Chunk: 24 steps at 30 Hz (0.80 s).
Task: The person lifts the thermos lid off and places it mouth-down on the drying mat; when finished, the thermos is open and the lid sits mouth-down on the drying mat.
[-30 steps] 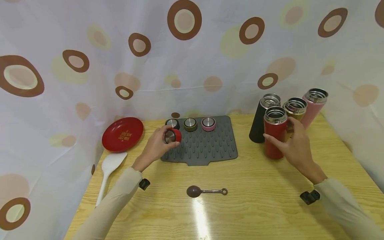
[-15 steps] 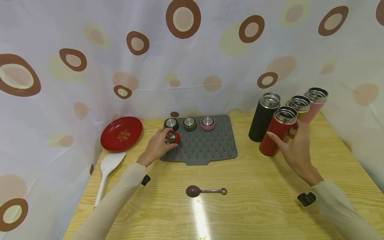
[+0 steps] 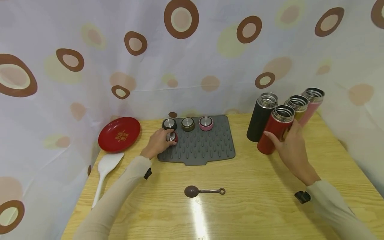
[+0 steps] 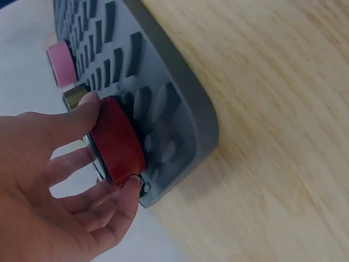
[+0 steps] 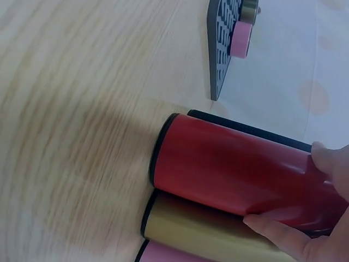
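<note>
My left hand (image 3: 158, 143) pinches a red bottle lid (image 4: 117, 141) between thumb and fingers, low on the front left of a grey ribbed mat (image 3: 207, 146). Behind it on the mat, black (image 3: 169, 124), olive-gold (image 3: 187, 123) and pink (image 3: 206, 123) lids stand in a row, their steel discs facing up. At the right, my right hand (image 3: 292, 153) grips the upper part of a lidless red thermos bottle (image 3: 272, 133). Close around that bottle are lidless black (image 3: 258, 121), gold (image 5: 202, 224) and pink (image 3: 309, 108) bottles.
A red plate (image 3: 105, 140) lies at the back left, with a white spatula (image 3: 105, 166) in front of it. A brown spoon (image 3: 192, 191) lies at the front middle of the wooden table (image 3: 249, 200). A patterned cloth (image 3: 186, 66) hangs behind.
My left hand has lowered the red lid onto the mat, in front of the black lid. My right hand has shifted the red bottle's base slightly left, close against the gold one.
</note>
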### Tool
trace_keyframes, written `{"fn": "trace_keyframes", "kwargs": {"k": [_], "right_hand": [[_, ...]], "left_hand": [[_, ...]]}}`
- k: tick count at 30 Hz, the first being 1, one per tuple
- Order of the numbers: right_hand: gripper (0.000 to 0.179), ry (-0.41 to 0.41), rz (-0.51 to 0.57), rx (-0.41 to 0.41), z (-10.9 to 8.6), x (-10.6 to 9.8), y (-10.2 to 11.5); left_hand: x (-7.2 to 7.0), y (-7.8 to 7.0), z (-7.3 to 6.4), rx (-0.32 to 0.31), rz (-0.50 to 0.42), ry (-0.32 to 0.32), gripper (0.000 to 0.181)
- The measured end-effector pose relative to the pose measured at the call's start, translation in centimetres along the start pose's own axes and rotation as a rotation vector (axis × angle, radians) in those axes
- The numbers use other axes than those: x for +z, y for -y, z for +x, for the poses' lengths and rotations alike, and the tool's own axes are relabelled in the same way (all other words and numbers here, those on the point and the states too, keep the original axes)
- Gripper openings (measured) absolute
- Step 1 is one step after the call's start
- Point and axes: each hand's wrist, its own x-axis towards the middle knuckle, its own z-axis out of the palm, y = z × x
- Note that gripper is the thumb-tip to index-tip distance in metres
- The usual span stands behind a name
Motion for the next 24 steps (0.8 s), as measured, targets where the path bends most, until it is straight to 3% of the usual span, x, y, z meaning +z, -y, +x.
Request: {"fn": "trace_keyframes", "kwargs": {"k": [8,11,15,18,21,24], "right_hand": [[0.091,0.039,-0.039,0.024,-0.6,0.2,0.1],[0.087,0.096,-0.071,0.086,-0.4,-0.3,0.1],[0.073,0.254,-0.151,0.132,0.0,-1.6,-0.3],[0.051,0.418,-0.232,0.137,0.1,-2.4,-0.1],[0.045,0.580,-0.314,0.130,-0.1,-3.3,0.9],[0.043,0.650,-0.289,0.023,0.2,-3.7,2.6]], "left_hand": [[0.8,0.3,-0.9,-0.025,-0.018,-0.004,0.061],[0.9,0.1,-0.5,-0.022,-0.030,-0.011,0.061],[1.1,-0.3,0.3,-0.012,-0.041,-0.006,0.061],[1.1,-0.4,0.6,-0.012,-0.060,-0.007,0.062],[0.9,-0.3,0.5,-0.014,-0.079,-0.001,0.063],[0.6,-0.3,0.3,-0.021,-0.101,0.023,0.066]]}}
